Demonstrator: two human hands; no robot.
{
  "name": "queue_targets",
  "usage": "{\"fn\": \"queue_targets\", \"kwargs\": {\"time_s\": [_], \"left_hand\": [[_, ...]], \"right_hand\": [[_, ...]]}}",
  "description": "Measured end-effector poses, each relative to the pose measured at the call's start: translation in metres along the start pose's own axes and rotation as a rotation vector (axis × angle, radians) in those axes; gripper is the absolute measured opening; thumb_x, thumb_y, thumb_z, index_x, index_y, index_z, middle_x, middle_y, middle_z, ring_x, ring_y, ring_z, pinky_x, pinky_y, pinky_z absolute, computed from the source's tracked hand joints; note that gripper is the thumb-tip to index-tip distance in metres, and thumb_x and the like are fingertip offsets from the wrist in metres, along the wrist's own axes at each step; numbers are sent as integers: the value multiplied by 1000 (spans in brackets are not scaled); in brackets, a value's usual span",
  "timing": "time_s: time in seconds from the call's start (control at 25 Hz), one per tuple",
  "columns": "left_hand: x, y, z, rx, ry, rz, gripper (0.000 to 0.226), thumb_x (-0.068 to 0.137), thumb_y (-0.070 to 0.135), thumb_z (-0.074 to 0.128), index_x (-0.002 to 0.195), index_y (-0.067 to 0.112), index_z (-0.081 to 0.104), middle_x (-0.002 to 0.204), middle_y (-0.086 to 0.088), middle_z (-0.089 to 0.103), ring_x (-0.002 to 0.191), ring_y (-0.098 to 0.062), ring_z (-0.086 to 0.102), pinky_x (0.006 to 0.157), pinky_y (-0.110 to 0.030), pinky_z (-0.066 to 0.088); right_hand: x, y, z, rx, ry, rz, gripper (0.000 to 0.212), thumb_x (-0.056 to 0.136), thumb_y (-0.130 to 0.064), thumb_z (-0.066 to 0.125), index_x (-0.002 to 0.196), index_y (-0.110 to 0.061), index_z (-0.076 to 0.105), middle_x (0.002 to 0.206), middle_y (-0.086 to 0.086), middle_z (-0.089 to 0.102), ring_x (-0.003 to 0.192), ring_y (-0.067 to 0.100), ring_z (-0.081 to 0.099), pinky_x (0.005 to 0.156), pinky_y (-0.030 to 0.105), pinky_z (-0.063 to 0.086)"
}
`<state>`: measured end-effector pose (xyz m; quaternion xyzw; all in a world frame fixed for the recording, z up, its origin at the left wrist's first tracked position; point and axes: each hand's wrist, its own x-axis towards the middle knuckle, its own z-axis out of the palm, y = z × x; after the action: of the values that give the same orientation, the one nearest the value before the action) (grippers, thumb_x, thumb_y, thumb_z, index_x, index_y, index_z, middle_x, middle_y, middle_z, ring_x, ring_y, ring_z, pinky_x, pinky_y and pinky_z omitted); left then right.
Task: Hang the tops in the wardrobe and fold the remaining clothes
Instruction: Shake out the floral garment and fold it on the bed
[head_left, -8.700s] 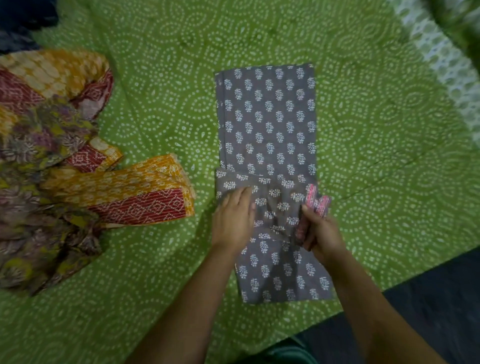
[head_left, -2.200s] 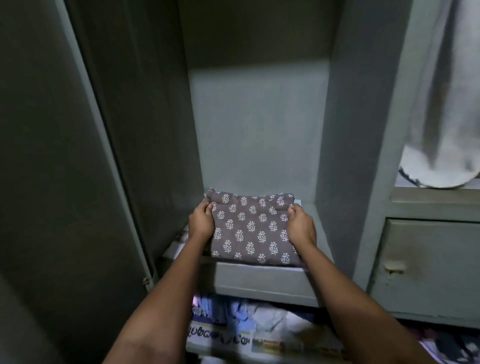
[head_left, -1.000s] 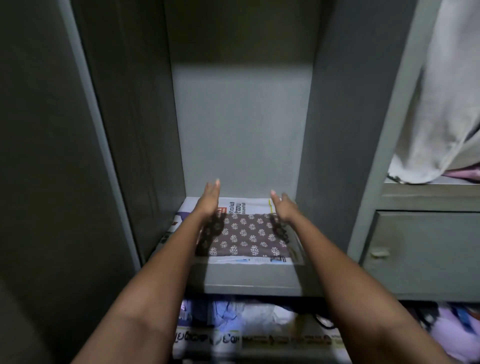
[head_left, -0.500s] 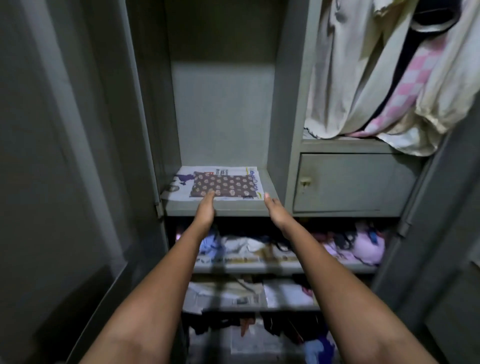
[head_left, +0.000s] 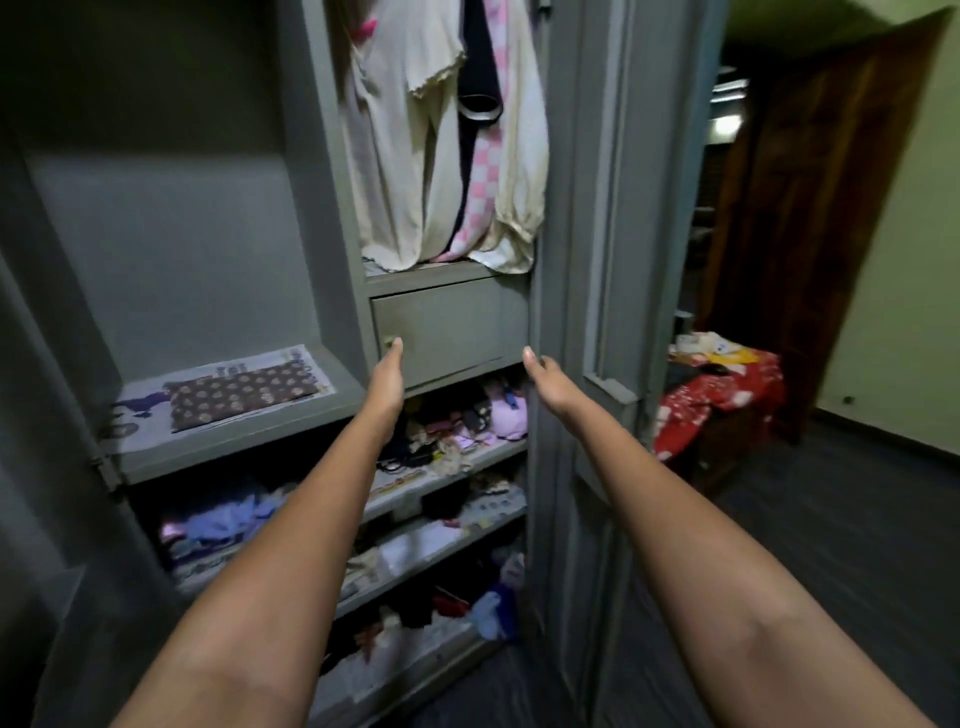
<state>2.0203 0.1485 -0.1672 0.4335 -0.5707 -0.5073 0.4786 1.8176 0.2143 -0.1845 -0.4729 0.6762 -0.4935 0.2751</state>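
The person stands in front of the open grey wardrobe (head_left: 322, 208) with both arms stretched forward. The left hand (head_left: 387, 375) and the right hand (head_left: 545, 382) are well apart from each other, the fingers straight and relaxed, and they hold nothing. Both hands are in the air in front of the closed small drawer (head_left: 447, 332) in the right half of the wardrobe; I cannot tell if the left fingertips touch it.

The folded grey printed cloth (head_left: 241, 389) lies flat on a sheet of newspaper (head_left: 140, 402) on the shelf (head_left: 234, 447) in the left compartment, to the left of the left hand and apart from it. Above this shelf the compartment has only its grey back wall.

In the right compartment, above the drawer, some tops hang: a cream garment (head_left: 395, 156), a dark one (head_left: 475, 62) and a pink and white checked one (head_left: 480, 176). Their lower ends rest on the ledge over the drawer. Under the drawer and under the left shelf, the lower shelves (head_left: 441, 499) carry many small clothes in a loose mix, purple, pink, white and dark.

At the right, the wardrobe door (head_left: 597, 260) stands open. Behind it, in the room, a red patterned cloth (head_left: 717, 400) with some more clothes lies on a low piece of furniture, beside a brown wooden door (head_left: 810, 234).
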Motion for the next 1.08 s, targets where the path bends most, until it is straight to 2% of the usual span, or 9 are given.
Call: {"fn": "queue_targets", "kwargs": {"time_s": [0.16,0.24,0.32,0.4,0.48,0.68,0.84,0.96,1.08], "left_hand": [[-31,15,84,-96,-289,21,52,103,36,31,142,2,37,139,4,40,132,-15,38,102,-25,28],[-50,31,127,-120,-443,2,55,103,40,30,145,5,35,140,5,40,136,-13,34,105,-25,25],[-76,44,168,-105,-583,-3,58,102,46,27,147,10,31,145,6,37,137,-11,30,112,-31,21],[-109,48,207,-105,-716,1,61,101,51,25,148,13,30,150,3,34,142,-17,27,113,-36,21],[-143,50,239,-137,-827,-11,58,102,48,23,147,12,33,144,3,39,139,-18,30,109,-33,25],[-179,67,311,-118,-968,35,66,99,56,23,150,14,24,156,-2,26,143,-22,24,114,-37,21],[-175,82,378,-109,-1001,148,64,100,52,25,149,11,28,153,-2,32,143,-21,26,113,-33,21],[-172,58,434,-38,-1004,203,59,101,47,29,148,10,29,154,-3,31,143,-20,26,115,-32,19],[-163,43,503,-23,-1008,147,59,101,46,29,149,11,28,155,-5,29,143,-21,26,116,-34,19]], "right_hand": [[-68,18,-93,18,241,102,75,97,-57,33,149,-3,25,153,11,30,141,26,28,116,37,20],[-103,29,-140,3,373,130,83,91,-68,35,146,-6,31,148,6,37,136,24,35,115,40,25],[-134,46,-184,-27,513,200,99,79,-83,34,145,-9,34,147,10,41,134,26,39,114,43,28],[-185,46,-212,-37,614,241,88,88,-72,33,147,-7,30,150,12,38,137,27,35,115,41,26],[-224,48,-234,-50,691,284,76,95,-60,33,149,-6,26,152,12,32,140,28,30,116,40,23],[-272,60,-305,-25,820,335,82,93,-64,31,152,-9,16,158,11,20,143,29,22,116,46,22],[-259,66,-365,-40,883,311,82,93,-66,30,152,-12,15,158,10,19,144,29,20,117,48,19],[-239,109,-406,-18,892,351,81,93,-64,32,153,-12,13,158,11,17,144,31,19,117,47,18],[-216,149,-458,23,888,413,81,94,-63,31,153,-11,11,159,11,14,145,31,15,116,47,16]]}}
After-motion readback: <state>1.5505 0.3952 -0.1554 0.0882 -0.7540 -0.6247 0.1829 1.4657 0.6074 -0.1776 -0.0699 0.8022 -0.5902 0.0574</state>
